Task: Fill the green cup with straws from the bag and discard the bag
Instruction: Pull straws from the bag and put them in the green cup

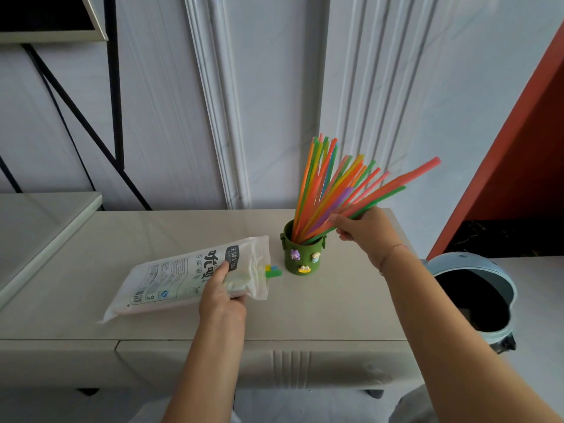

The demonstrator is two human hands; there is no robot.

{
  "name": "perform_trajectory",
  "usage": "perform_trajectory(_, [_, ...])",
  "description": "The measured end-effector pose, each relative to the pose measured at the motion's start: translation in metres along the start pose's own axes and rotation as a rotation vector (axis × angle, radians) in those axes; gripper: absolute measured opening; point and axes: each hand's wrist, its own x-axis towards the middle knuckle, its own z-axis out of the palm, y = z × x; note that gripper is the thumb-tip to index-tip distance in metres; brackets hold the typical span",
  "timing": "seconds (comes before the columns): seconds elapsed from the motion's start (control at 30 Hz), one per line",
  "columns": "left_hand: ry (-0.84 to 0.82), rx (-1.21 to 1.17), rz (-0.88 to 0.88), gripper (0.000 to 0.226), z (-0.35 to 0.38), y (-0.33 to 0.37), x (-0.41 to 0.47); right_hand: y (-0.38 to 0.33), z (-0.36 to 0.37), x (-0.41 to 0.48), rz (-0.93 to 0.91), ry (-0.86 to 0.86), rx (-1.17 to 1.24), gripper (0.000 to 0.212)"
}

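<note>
The small olive-green cup with cartoon charms [302,254] stands upright on the pale beige countertop [152,239], towards its right end, and already holds a fan of thin neon plastic straws [323,190]. Their lower ends sit inside the cup; their long axes splay from nearly vertical at the left of the bunch to a shallow slant up and to the right. The right hand [363,227] is closed around the lowest-leaning straws just above the rim, probably to seat this batch and stop it tipping the light cup over.

The left hand [221,288] grips the white printed plastic bag [183,273] near its open mouth, thumb on top and fingers curled beneath, pinning it flat on the counter. The bag's long axis runs from lower left to upper right, so its mouth faces the cup, which keeps each transfer short. A few green, yellow and blue straw tips [272,271] poke from that mouth, so it seems not yet empty.

A round pale blue bin with a dark liner [476,297] waits open, below the counter's right end, handy for the bag
</note>
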Motion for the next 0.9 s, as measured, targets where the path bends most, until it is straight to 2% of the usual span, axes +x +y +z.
perform_trajectory(0.17, [-0.004,-0.001,0.007,0.035,-0.001,0.002,0.001,0.006,0.01,0.007,-0.015,-0.011,0.009,0.012])
perform_trajectory(0.33, [-0.001,0.003,0.015,0.036,-0.003,0.002,0.005,0.009,0.007,0.005,-0.033,0.182,0.19,0.013])
perform_trajectory(0.43, [-0.004,0.0,0.01,0.035,-0.002,0.0,0.006,0.008,0.008,0.005,-0.029,0.241,0.174,0.011])
perform_trajectory(0.6, [0.0,0.0,-0.01,0.025,-0.001,-0.002,0.003,0.007,0.012,0.006,-0.038,0.148,-0.014,0.017])
perform_trajectory(0.73, [-0.002,0.007,-0.009,0.033,-0.001,-0.004,0.001,0.011,0.021,0.006,-0.003,0.053,-0.107,0.026])
perform_trajectory(0.9, [0.009,0.039,-0.013,0.03,0.0,-0.003,0.002,0.017,0.019,0.003,0.035,0.015,-0.071,0.023])
